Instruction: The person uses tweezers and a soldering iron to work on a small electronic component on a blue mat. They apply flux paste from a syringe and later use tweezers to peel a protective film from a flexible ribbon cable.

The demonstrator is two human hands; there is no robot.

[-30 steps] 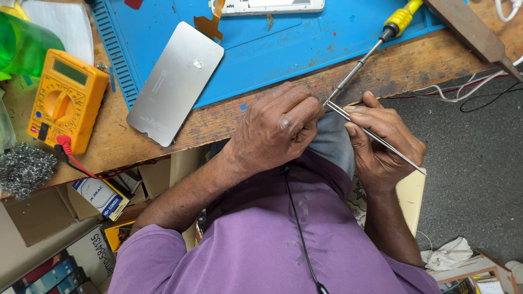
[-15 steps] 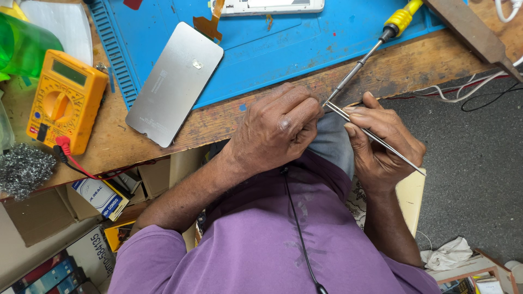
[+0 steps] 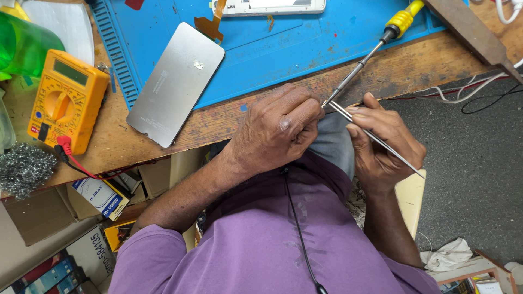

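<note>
1. I'm at a worn wooden workbench (image 3: 229, 117) with a blue work mat (image 3: 305, 49) on its far part; grey floor lies off the bench's open side.
2. Nearest me, just off the bench's near edge, my left hand (image 3: 275, 130) is curled shut over something I can't make out beneath the fingers.
3. Beside it, my right hand (image 3: 384, 144) pinches thin metal tweezers (image 3: 376, 136) closed between thumb and fingers, the tips pointing toward my left hand.
4. A soldering iron (image 3: 365, 60) with a yellow handle lies slanted across the bench, its tip right at my left hand's knuckles, just beside the tweezers' tips.
5. Further onto the bench, a grey metal phone plate (image 3: 174, 84) lies half on the mat.
6. At the bench's end, a yellow multimeter (image 3: 65, 100) sits near a steel wool pad (image 3: 22, 169).
7. At the mat's far edge rests a white phone (image 3: 269, 6).
</note>
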